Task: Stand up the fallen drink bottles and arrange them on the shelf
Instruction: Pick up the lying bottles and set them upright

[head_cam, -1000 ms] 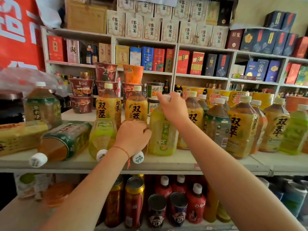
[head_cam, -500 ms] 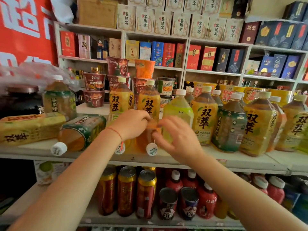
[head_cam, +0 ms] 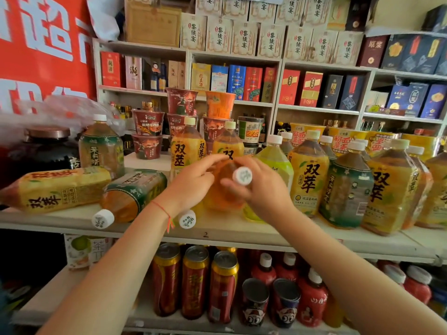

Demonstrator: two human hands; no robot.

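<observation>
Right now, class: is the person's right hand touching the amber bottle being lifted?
Touching. The head view shows the right hand with fingers wrapped round the neck of the amber bottle, just under its white cap; no gap shows.

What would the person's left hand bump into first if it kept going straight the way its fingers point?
Probably the upright yellow-labelled tea bottle just behind the amber bottle that the left hand holds. The fingers point up and away across the shelf toward it, though depth is hard to judge.

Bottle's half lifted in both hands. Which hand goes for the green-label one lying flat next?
Left. The left hand is beside the fallen green-label bottle; the right hand holds the amber bottle near its cap.
</observation>
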